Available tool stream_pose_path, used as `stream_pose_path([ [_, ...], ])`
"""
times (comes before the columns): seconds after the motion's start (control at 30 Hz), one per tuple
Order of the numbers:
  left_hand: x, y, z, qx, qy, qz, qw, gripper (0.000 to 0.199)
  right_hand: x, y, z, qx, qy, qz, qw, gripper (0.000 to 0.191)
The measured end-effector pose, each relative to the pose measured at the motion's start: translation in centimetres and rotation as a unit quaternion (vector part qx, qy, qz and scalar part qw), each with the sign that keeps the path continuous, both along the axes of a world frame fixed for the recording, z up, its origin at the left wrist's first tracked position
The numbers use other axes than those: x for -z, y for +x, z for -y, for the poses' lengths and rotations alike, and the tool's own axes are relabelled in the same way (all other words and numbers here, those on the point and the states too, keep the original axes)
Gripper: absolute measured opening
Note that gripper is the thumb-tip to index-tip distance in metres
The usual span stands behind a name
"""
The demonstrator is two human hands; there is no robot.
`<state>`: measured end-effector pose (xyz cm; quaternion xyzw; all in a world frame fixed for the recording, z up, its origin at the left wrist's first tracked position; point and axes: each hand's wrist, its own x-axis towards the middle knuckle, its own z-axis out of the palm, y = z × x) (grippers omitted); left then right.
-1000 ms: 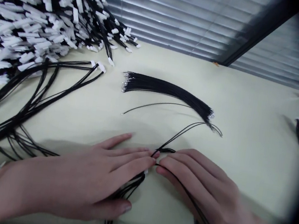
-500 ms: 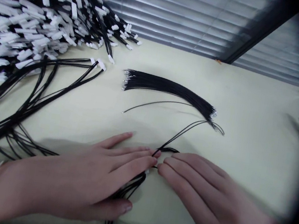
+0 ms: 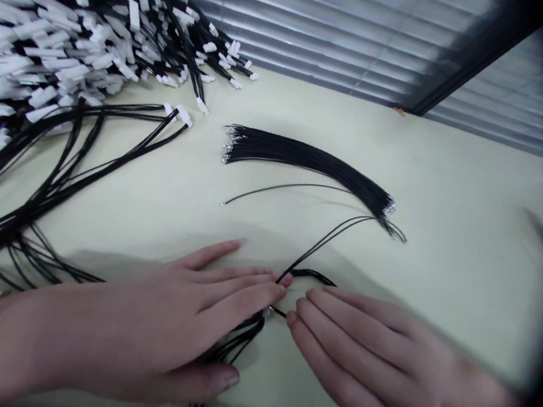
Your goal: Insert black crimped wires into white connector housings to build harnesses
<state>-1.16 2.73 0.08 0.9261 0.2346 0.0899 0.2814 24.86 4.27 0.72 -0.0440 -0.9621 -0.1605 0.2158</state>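
Note:
My left hand (image 3: 173, 324) lies low over a black wire bundle (image 3: 236, 343), its fingertips pressing on wires near a small pale connector (image 3: 268, 311). The little bundle passes beneath the palm. To the right, my right hand (image 3: 365, 358) has its fingers together, pinching a thin black wire (image 3: 279, 311) that runs from the connector. Its thumb is hidden. Two thin wires (image 3: 327, 240) rise from the left fingertips toward a neat bundle of black wires (image 3: 303, 156) with metal-tipped ends.
A large heap of white connectors on black wires (image 3: 58, 32) fills the upper left. Looped black cables (image 3: 45, 192) lie below it on the pale table (image 3: 457, 209). One loose wire (image 3: 273, 188) curves under the neat bundle. Window blinds (image 3: 317, 21) stand behind.
My right hand has moved slightly right and turned, away from the left fingertips, and more of the thin wire between them shows. My left hand has stayed in place.

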Motion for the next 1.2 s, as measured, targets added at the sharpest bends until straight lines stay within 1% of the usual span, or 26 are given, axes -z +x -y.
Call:
stream_pose_path([
  [0.13, -0.1, 0.0, -0.1, 0.005, -0.005, -0.012, 1.0, 0.062, 0.0, -0.3, -0.4, -0.015, -0.001, -0.009, 1.0, 0.029],
  [0.3, -0.1, -0.1, -0.1, 0.005, -0.012, -0.017, 1.0, 0.066, -0.1, -0.6, -0.7, -0.009, -0.015, -0.005, 1.0, 0.03],
  [0.4, -0.2, -0.1, -0.1, 0.006, -0.011, -0.021, 1.0, 0.063, -0.5, -0.9, -1.0, -0.02, -0.017, 0.002, 1.0, 0.032],
  [0.57, -0.3, 0.0, -0.1, 0.007, -0.016, -0.031, 0.999, 0.063, -1.6, -1.3, -1.7, -0.032, -0.062, 0.016, 0.997, 0.037],
  [0.7, -0.2, 0.0, -0.1, 0.005, -0.017, -0.03, 0.999, 0.063, -1.7, -1.4, -1.9, -0.03, -0.075, 0.021, 0.997, 0.038],
  [0.87, -0.2, 0.1, -0.1, 0.0, -0.035, -0.02, 0.999, 0.07, -1.1, -1.5, -1.8, -0.031, -0.042, 0.019, 0.998, 0.036],
  [1.03, -0.2, -0.1, -0.1, -0.007, -0.051, -0.011, 0.999, 0.073, -0.6, -1.3, -1.6, -0.042, 0.017, -0.001, 0.999, 0.034],
  [1.1, -0.2, -0.1, 0.0, -0.011, -0.054, -0.005, 0.998, 0.075, -0.7, -1.1, -1.5, -0.039, 0.021, 0.013, 0.999, 0.033],
  [1.2, -0.1, -0.1, 0.0, -0.01, -0.046, -0.005, 0.999, 0.079, -0.9, -0.8, -1.4, -0.029, 0.002, 0.027, 0.999, 0.03],
])
